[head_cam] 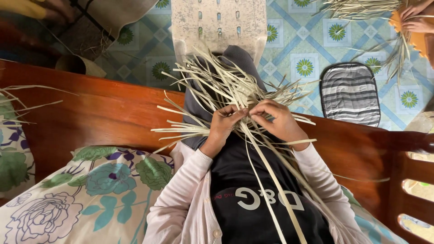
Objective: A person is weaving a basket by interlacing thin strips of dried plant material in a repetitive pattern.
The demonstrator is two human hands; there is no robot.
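No packages, signs or screens; only pale printed lettering on the black shirt [266, 199], below both hands.

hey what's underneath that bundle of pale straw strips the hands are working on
Under the straw strips lies grey striped cloth over the person's lap, then a dark shirt. Both hands pinch the strips; what their crossing hides cannot be seen.

This looks like a room in a home. The floor [316, 40] has light blue tiles with green flower shapes. A flowered pillow [90, 194] lies by a shiny red-brown wooden bed frame [99, 113]. A striped cushion [350, 92] rests on the floor, and a pale plastic chair [219, 22] stands close by.
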